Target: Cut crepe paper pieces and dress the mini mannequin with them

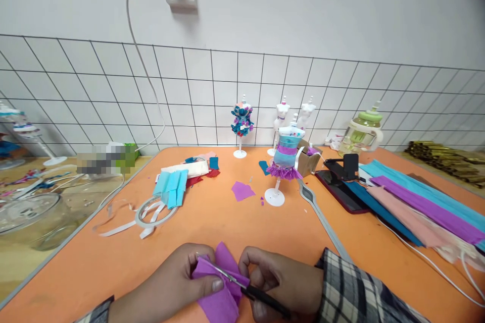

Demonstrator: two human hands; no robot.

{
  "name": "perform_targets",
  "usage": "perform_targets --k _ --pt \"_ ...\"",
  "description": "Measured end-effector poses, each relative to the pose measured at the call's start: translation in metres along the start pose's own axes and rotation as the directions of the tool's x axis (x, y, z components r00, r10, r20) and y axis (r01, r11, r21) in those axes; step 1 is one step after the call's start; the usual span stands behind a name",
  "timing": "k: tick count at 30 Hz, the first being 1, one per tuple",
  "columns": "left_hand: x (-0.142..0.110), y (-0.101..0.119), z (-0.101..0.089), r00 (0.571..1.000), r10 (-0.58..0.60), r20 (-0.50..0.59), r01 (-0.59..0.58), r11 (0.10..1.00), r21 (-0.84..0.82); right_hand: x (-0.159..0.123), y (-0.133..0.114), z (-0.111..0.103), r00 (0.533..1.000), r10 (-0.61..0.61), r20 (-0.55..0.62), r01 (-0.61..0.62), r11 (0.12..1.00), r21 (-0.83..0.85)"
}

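Near the front edge of the table, my left hand (189,275) pinches a piece of purple crepe paper (222,303) between thumb and fingers. My right hand (278,280) is closed around the black handles of a pair of scissors (261,299). Their metal blades point left and lie across the purple paper, just above my left thumb. Part of the paper sticks up between the two hands. Beyond them stands a small white dress form (290,149) with a blue bodice, a purple band and a frilled purple skirt.
Left on the orange table (212,217) are a tape roll (156,219) and folded light-blue paper (170,187). A purple scrap (242,191) lies mid-table. Another decorated dress form (241,123) stands behind. At right are a phone (341,192), coloured paper strips (424,207) and a lidded bottle (361,133).
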State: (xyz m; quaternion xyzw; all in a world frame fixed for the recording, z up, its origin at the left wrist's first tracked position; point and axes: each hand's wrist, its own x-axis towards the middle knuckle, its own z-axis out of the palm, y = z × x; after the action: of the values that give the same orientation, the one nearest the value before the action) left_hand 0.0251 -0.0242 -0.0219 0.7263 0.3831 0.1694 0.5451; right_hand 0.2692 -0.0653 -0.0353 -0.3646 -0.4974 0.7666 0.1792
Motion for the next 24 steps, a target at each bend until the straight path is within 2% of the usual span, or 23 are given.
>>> perform_targets --k 5,8,12,14,17,20,24 --pt "0.001 0.002 -0.001 0.998 0.013 0.06 -0.007 0.995 -0.104 0.002 0.004 -0.003 0.999 -0.042 -0.016 0.043 0.999 0.026" --pt "0.004 -0.002 -0.003 1.0 0.016 0.013 -0.014 0.985 -0.17 0.003 0.003 -0.004 0.998 -0.054 -0.035 0.055 0.998 0.034" --pt "0.004 -0.009 -0.006 0.997 0.007 -0.075 -0.027 0.962 -0.27 0.007 0.004 -0.003 0.997 -0.077 0.012 0.076 0.995 0.063" --pt "0.003 -0.01 -0.007 0.999 0.008 -0.051 -0.025 0.942 -0.335 0.011 0.009 -0.004 0.992 -0.118 0.048 0.113 0.989 0.094" --pt "0.0 -0.01 -0.009 0.998 0.021 0.059 0.005 0.912 -0.411 0.016 0.018 -0.008 0.978 -0.195 0.075 0.186 0.977 0.107" --pt "-0.002 -0.008 -0.01 0.995 0.022 0.101 0.022 0.911 -0.412 0.019 0.027 -0.015 0.972 -0.21 0.103 0.199 0.974 0.11" --pt "0.0 -0.008 -0.01 0.998 0.018 0.054 0.003 0.936 -0.352 0.019 0.03 -0.02 0.974 -0.187 0.127 0.172 0.978 0.118"
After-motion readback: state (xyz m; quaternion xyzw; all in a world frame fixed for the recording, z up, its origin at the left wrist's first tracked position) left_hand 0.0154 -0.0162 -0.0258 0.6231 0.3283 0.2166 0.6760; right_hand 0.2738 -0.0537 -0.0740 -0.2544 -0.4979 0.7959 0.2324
